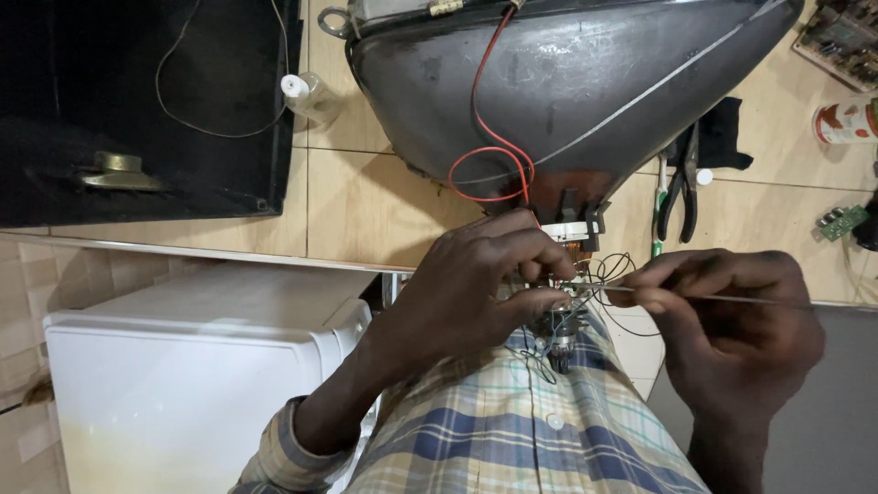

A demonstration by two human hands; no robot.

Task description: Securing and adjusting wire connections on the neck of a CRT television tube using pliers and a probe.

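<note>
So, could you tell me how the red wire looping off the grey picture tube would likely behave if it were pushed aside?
The red wire looks thin and hangs in a loose loop, so it probably flexes easily. Both ends seem anchored on the picture tube, so it would likely spring back.

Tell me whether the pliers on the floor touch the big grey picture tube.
Apart. The head view shows bare tile between the pliers and the picture tube rim.

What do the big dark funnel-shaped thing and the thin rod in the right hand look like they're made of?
The funnel-shaped tube looks like glass under a dull grey coating, smudged and matte, though the coating hides it. The thin rod held by the right hand seems to be bare metal: straight, silvery, faintly shiny.
</note>
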